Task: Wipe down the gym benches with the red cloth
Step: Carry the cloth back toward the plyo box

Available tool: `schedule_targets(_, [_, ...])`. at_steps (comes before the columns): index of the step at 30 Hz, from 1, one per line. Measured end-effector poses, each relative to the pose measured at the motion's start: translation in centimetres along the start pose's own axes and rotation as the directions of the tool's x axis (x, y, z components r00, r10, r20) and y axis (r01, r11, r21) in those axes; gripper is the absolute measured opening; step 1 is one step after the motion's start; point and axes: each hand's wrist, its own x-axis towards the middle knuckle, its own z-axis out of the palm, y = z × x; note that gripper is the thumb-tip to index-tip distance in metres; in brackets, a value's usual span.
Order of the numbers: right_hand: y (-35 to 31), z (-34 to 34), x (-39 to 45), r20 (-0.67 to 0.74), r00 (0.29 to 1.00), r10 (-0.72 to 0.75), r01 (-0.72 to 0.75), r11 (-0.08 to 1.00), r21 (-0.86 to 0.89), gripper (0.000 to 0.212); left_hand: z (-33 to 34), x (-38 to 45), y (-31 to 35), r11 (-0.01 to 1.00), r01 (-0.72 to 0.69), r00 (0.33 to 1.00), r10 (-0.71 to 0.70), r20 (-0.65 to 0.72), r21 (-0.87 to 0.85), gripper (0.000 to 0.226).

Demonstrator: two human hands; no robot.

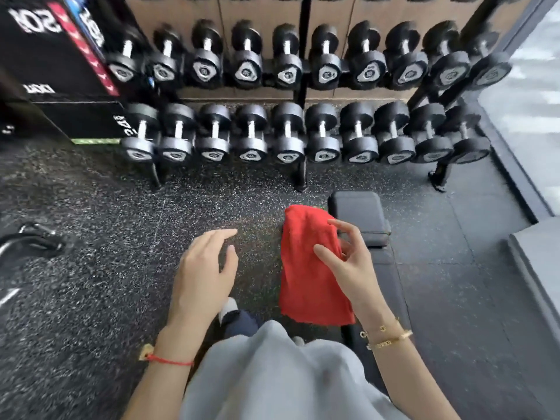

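Observation:
The red cloth (309, 268) hangs folded in front of me, draped over my right hand (348, 262), whose thumb and fingers curl round its right edge. Behind the cloth lies a dark padded gym bench (360, 213), its near part hidden by the cloth and my hand. My left hand (203, 268) hovers to the left above the floor with relaxed fingers, holding nothing.
A two-tier rack of black dumbbells (288, 131) spans the wall ahead. Black plyo boxes (51, 56) stand at the far left. A curved black metal frame (27, 237) lies on the speckled rubber floor at left. A raised grey platform edge (533, 262) runs along the right.

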Motion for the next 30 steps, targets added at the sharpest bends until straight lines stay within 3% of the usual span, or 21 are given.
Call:
schedule_targets(6, [-1.5,7.7,2.9,0.206,0.978,0.027,-0.017,0.999,-0.049,0.042,-3.9,-1.4,-6.1,0.974,0.227,0.97,-0.227,-0.086,-0.006,0.03])
schedule_targets(13, [-3.6,23.6,5.9,0.404,0.915,0.024,0.012,0.996,-0.087,0.042,-11.3,-0.9,-16.8,0.908,0.42,0.887,-0.412,-0.208,-0.008,0.029])
schedule_targets(21, [-6.0,40.3,6.8,0.539,0.842,0.006,0.031,0.998,-0.059,0.042,-20.0,0.8,-28.7,0.863,0.502,0.834,-0.468,-0.293,0.05,0.031])
schedule_targets(30, [-7.3,53.3,11.6,0.626,0.779,0.035,0.042,0.993,-0.107,0.04,-24.9,6.0,-37.9,0.812,0.584,0.76,-0.547,-0.351,0.001,0.03])
